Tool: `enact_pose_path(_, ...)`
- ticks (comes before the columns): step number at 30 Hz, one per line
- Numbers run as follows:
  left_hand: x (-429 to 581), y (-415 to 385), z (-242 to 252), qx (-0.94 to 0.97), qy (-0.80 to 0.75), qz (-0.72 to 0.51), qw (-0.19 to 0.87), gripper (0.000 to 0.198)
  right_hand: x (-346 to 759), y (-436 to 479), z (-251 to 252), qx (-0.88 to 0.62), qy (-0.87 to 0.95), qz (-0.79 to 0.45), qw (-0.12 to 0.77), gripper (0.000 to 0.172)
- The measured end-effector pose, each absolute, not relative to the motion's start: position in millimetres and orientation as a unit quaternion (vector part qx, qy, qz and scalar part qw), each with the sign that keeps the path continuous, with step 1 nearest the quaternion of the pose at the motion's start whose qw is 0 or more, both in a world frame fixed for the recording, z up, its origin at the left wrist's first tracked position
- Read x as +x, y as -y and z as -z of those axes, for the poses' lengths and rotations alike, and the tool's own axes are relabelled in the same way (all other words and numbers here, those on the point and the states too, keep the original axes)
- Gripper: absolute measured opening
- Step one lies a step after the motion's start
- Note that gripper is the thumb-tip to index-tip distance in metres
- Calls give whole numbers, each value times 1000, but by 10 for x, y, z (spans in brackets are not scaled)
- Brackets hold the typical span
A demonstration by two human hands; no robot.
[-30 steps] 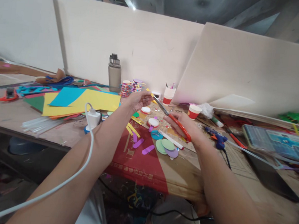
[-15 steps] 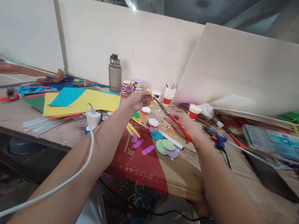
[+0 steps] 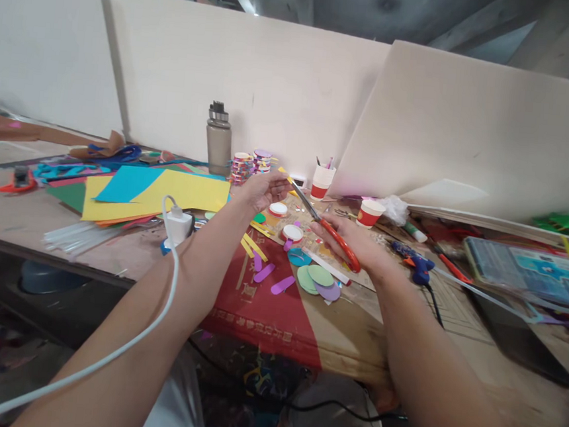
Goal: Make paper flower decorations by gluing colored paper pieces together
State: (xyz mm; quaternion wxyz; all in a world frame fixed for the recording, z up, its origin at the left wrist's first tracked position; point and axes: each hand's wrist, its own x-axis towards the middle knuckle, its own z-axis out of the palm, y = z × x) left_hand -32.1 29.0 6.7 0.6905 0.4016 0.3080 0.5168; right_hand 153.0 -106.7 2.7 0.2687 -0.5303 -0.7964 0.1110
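Note:
My right hand [image 3: 340, 235] is closed round the orange-red handles of a pair of scissors [image 3: 335, 236], whose blades point up and left. Between the fingers of my left hand [image 3: 266, 191] is a small yellow paper strip [image 3: 284, 172], pinched close to the blade tips. Whether the blades touch the strip I cannot tell. Below my hands lie purple paper strips [image 3: 283, 284], yellow paper strips [image 3: 253, 245], pale green paper discs [image 3: 319, 276] and a blue disc [image 3: 299, 257]. Two round white-topped pieces with red edges [image 3: 292, 233] sit nearby.
Coloured paper sheets [image 3: 186, 193] and a plugged white adapter [image 3: 178, 225] are at left; its cable crosses my left forearm. A grey bottle [image 3: 218, 142] stands behind. Paper cups [image 3: 370, 213], a blue glue gun [image 3: 417, 265] and a plastic case [image 3: 533, 268] are to the right.
The scissors and my right hand have shifted very slightly left and down. My left hand keeps its place with the yellow strip.

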Motion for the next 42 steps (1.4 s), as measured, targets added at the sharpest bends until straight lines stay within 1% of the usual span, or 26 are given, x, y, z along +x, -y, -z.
enact_pose_path(12, -296, -242, -88, 407, -325, -519, 678, 7, 1519, 1046, -12, -538, 791, -85, 278, 42)
enact_pose_path(20, -284, -215, -107, 407, -326, -518, 678, 11, 1501, 1052, -23, -552, 780, -104, 277, 38)
enact_pose_path(35, -300, -246, -80, 415, -323, -511, 680, 10, 1556, 1001, 20, -534, 788, -111, 285, 45)
enact_pose_path(42, -301, -273, -69, 411, -324, -510, 683, 6, 1546, 1008, -4, -550, 780, -117, 276, 44)
